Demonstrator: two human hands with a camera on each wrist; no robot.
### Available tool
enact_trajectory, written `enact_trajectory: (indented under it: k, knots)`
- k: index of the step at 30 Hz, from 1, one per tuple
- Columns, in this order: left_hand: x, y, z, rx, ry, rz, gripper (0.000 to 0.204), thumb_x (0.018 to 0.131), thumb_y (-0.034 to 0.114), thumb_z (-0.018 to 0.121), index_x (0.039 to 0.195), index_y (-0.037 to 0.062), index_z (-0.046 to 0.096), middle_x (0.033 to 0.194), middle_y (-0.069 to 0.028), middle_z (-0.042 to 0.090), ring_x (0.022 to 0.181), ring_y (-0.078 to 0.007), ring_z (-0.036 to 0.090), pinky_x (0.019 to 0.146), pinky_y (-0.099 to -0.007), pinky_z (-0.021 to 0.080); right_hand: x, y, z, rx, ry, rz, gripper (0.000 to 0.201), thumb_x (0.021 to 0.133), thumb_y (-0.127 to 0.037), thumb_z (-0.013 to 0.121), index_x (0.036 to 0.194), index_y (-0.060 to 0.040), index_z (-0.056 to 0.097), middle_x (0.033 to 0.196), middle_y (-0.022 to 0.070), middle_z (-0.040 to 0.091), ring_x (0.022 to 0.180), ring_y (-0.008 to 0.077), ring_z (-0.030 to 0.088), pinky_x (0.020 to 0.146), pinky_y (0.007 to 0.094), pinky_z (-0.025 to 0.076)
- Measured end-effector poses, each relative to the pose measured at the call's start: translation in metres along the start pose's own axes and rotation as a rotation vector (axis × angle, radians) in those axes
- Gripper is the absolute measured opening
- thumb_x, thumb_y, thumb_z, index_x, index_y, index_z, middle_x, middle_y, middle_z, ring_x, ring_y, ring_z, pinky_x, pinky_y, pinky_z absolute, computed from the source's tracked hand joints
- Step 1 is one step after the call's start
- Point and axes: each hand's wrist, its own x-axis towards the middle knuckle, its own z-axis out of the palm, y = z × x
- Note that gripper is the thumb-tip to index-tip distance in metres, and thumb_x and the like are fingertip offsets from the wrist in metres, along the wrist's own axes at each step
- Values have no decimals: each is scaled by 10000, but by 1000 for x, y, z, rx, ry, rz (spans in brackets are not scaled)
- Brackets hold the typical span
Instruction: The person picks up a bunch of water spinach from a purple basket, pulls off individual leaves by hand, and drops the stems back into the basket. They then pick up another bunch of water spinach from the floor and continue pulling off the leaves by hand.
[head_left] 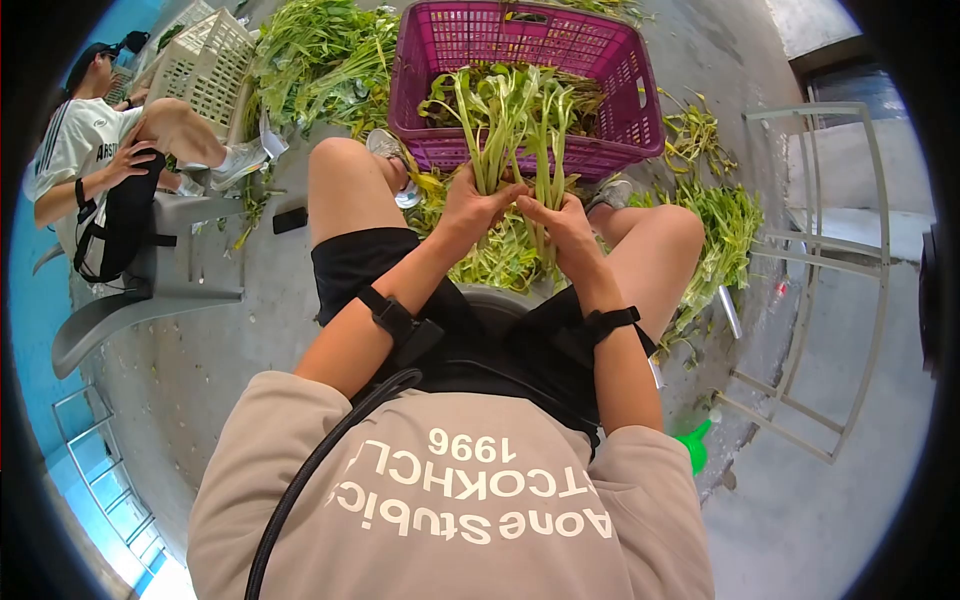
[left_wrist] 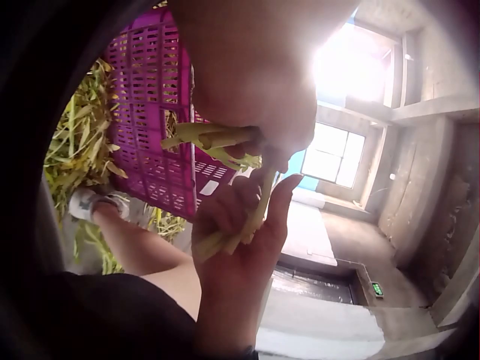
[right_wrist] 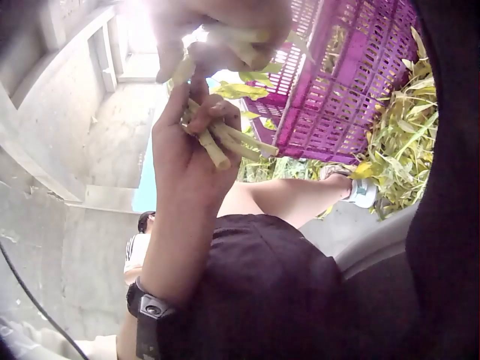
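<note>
Before the crate, both hands grip long pale-green stalks of leafy greens that look like water spinach. My left hand (head_left: pixel 472 212) holds a bunch of stalks (head_left: pixel 490 130) with leaves pointing up and away; their cut ends (right_wrist: pixel 217 155) poke out of the palm in the right wrist view. Close beside it, my right hand (head_left: pixel 568 232) holds a few more stalks (head_left: pixel 546 155), whose lower ends (left_wrist: pixel 234 241) cross the palm in the left wrist view. Thumbs and fingertips of the two hands meet at the stalks. Behind them stands the purple crate (head_left: pixel 627 150) with greens inside.
Loose greens (head_left: pixel 500 262) lie on the floor between the legs, with piles (head_left: pixel 725 235) at right and another heap (head_left: pixel 320 60) behind left. A person (head_left: pixel 110 150) sits at left near pale crates (head_left: pixel 210 55). A metal frame (head_left: pixel 880 200) stands at right; a phone (head_left: pixel 290 220) lies on the floor.
</note>
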Motion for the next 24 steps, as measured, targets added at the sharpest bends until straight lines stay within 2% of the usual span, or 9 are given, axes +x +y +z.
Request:
enact_trajectory:
  k: [4,6,14,16,17,18,19,22,24]
  knots:
    - [-1,-4,5,-30,-2,38,236,883,183,760,1007,55,606,685,31,572,495,-45,487,433,-217,358,-5,-5,5,-4,-85,32,273,843,-283,800,948,-64,675,797,-5,621,644,64,541,552,235,406]
    - [0,-5,0,5,-23,0,226,910,203,728,1020,55,599,700,29,570,494,-47,481,433,-217,359,-5,-4,6,55,-66,72,237,843,-260,779,928,-68,670,712,-27,583,589,60,509,521,229,370]
    - [6,-25,-7,-45,-123,-28,171,1023,204,524,1114,60,541,828,5,565,562,-54,496,464,-218,386,7,6,-12,401,68,36,157,919,-196,641,966,-46,639,790,39,644,628,118,580,555,242,448]
    - [4,-24,-6,-34,-124,-76,209,1025,191,498,1175,51,537,881,-1,595,683,-61,540,568,-224,438,6,5,-12,454,69,29,159,926,-197,630,975,-45,637,822,49,660,634,123,589,558,246,460]
    - [3,-24,-4,-34,-126,-76,209,1025,191,498,1175,51,537,881,-1,595,683,-61,540,568,-224,438,1,-5,-3,467,134,54,156,932,-197,637,986,-51,634,838,47,662,626,121,583,549,247,462]
    - [2,-24,-3,6,-104,-38,239,1023,187,497,1215,49,532,927,-3,615,752,-71,552,642,-233,454,-1,-10,3,480,200,80,154,938,-198,644,998,-56,632,855,46,664,617,118,577,540,247,464]
    - [2,-23,-1,46,-82,0,271,1022,183,496,1254,46,527,973,-5,634,822,-80,565,716,-243,471,-1,-9,5,481,201,78,154,938,-198,644,998,-56,632,855,46,664,617,118,577,540,247,464]
    - [1,-21,1,-68,-162,9,299,1007,168,541,1272,29,546,1076,-34,646,952,-93,580,812,-262,478,1,-4,3,451,185,29,157,936,-181,678,1025,-61,629,860,32,647,606,100,557,512,234,449]
    - [0,-17,1,-18,-143,6,302,994,150,563,1269,26,560,1110,-41,653,974,-97,589,834,-267,482,2,1,-1,393,92,-47,171,914,-160,720,1025,-60,636,859,12,633,583,80,537,486,212,416]
